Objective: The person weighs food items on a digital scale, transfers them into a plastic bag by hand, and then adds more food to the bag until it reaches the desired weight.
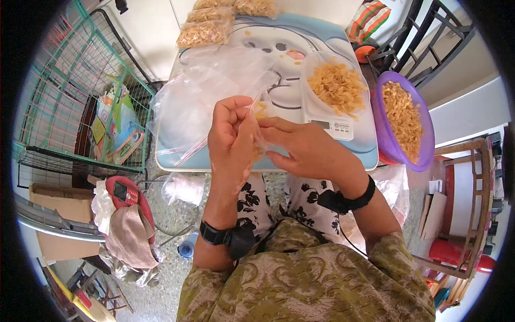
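My left hand (230,142) and my right hand (306,147) meet over the near edge of a small blue table (354,155). Together they pinch a small clear plastic bag (261,110) with some yellow snack pieces inside. Both hands have their fingers closed on the bag. A pile of empty clear bags (209,94) lies on the table just left of my hands. A white kitchen scale (335,127) with a clear dish of yellow snack pieces (337,86) stands right of my hands.
A purple bowl (383,134) full of the same snack sits at the table's right edge. Filled sealed bags (206,32) lie at the far left of the table. A green wire rack (70,91) stands left, wooden chairs (472,214) right.
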### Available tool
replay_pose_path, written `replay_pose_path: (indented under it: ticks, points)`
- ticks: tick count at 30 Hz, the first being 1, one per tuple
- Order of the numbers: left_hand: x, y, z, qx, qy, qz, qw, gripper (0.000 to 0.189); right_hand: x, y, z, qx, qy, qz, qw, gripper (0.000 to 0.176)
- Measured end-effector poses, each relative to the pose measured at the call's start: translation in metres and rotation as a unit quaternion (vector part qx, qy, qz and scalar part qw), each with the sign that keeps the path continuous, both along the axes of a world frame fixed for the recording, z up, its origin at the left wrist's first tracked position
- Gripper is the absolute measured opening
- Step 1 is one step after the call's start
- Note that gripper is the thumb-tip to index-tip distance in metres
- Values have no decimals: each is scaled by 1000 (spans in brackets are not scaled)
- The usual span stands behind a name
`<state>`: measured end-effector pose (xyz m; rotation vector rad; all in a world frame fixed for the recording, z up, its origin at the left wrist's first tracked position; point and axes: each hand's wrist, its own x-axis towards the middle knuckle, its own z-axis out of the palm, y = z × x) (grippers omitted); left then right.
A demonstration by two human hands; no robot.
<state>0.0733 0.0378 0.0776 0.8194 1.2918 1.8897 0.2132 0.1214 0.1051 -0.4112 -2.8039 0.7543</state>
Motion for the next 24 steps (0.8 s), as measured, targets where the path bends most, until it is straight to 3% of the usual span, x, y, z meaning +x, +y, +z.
replay_pose_path:
  ticks: [3,10,13,16,18,19,23,24]
  points:
    - [5,-1,8,17,-9,-28,999,21,-6,4,-15,26,49,19,998,26]
    - [8,-3,14,39,0,-63,997,15,-16,3,-32,80,-66,-14,994,26]
    - [1,-1,13,-22,-5,17,1000,16,-14,4,-29,31,-48,-5,998,24]
    - [-2,0,8,-12,-15,40,999,17,-2,3,-21,13,0,8,1000,27]
    - [-4,1,5,-8,-17,43,999,17,9,4,-17,-10,110,1,994,33]
    - [-4,2,4,-3,-20,45,999,18,16,5,-11,-10,110,1,994,33]
    - [-6,0,11,-5,-15,50,999,18,52,24,25,-2,132,-200,971,35]
    - [-4,0,14,9,-9,55,998,17,63,39,28,113,121,-229,959,36]
